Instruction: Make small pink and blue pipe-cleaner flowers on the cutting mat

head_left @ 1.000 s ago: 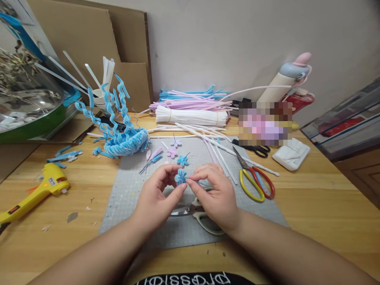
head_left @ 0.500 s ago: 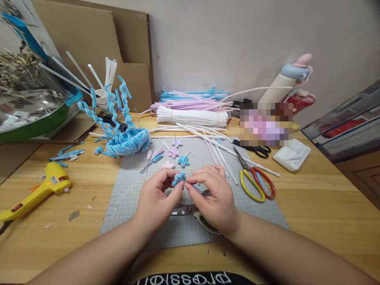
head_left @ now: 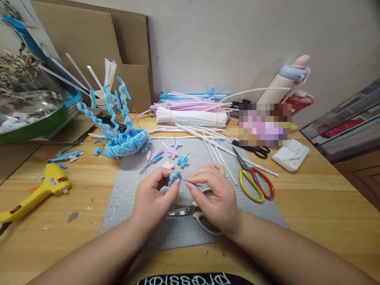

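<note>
My left hand [head_left: 156, 194] pinches a blue pipe-cleaner flower [head_left: 174, 178] between thumb and fingers. From the flower a thin dark wire stem [head_left: 187, 181] runs to the right, and my right hand [head_left: 214, 194] grips it between thumb and forefinger. Beneath my hands, scissors with pale handles [head_left: 204, 223] lie on the grey cutting mat [head_left: 166, 237], partly covered by my right hand. Just beyond sit another blue flower [head_left: 183, 161], a pink flower [head_left: 172, 153], a lilac flower [head_left: 176, 143], and several small blue and pink buds [head_left: 154, 159] on wires.
A blue fuzzy ring with curly stalks [head_left: 127, 142] stands at the back left, above a yellow glue gun [head_left: 50, 184]. Bundled white pipe cleaners [head_left: 191, 118] lie along the wall. To the right are red-and-yellow-handled scissors [head_left: 252, 190], a white box [head_left: 291, 155] and a bottle [head_left: 273, 87].
My left hand has shifted slightly left with the flower, away from my right fingers. More bare wire now shows between the two hands.
</note>
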Action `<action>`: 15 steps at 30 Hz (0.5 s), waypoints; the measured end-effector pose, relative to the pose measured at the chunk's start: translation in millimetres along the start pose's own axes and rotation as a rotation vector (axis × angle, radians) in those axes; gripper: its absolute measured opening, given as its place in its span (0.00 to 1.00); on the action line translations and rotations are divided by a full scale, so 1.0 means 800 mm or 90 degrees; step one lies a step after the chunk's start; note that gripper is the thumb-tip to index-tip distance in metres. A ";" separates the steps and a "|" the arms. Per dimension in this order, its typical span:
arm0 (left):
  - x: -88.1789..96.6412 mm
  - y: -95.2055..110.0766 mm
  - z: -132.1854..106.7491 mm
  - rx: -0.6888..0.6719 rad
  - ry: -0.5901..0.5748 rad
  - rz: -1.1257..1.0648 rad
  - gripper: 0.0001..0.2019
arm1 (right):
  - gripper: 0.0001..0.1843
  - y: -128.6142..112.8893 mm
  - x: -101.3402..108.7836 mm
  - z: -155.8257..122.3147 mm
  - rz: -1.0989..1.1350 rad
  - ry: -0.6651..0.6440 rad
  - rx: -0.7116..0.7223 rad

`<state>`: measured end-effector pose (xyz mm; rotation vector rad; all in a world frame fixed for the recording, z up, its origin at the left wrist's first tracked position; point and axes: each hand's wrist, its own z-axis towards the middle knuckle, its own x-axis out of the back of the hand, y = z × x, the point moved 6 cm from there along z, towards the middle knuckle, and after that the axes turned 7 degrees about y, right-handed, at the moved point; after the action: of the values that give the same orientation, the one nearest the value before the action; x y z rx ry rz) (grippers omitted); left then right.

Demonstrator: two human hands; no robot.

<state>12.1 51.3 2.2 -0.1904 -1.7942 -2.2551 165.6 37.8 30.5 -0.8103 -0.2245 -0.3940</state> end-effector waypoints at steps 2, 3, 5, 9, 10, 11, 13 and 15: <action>0.001 0.001 0.001 0.004 0.005 -0.009 0.02 | 0.06 0.000 0.002 -0.001 -0.008 0.016 0.000; 0.001 0.003 0.001 0.005 0.003 -0.021 0.02 | 0.06 0.001 0.003 -0.001 -0.009 0.022 0.000; 0.000 0.004 0.001 0.020 0.001 -0.052 0.03 | 0.06 0.002 0.003 0.000 -0.004 0.022 0.002; 0.001 -0.001 0.003 0.073 0.011 -0.103 0.04 | 0.05 -0.001 0.000 0.000 0.021 -0.013 0.022; 0.001 -0.003 0.003 0.079 0.012 -0.112 0.04 | 0.06 -0.002 -0.001 0.000 0.023 -0.022 0.029; 0.001 -0.004 0.004 0.082 0.014 -0.117 0.05 | 0.06 -0.003 -0.002 -0.001 0.021 -0.027 0.033; 0.000 -0.009 0.005 0.090 0.016 -0.119 0.05 | 0.06 -0.003 -0.001 -0.001 0.007 -0.023 0.035; -0.002 -0.013 0.004 0.101 0.003 -0.126 0.08 | 0.05 0.002 0.003 0.002 -0.022 0.006 0.028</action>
<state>10.6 56.9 -7.5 0.0235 -2.0599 -2.2218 168.5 39.3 31.6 -0.7615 -0.2376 -0.4237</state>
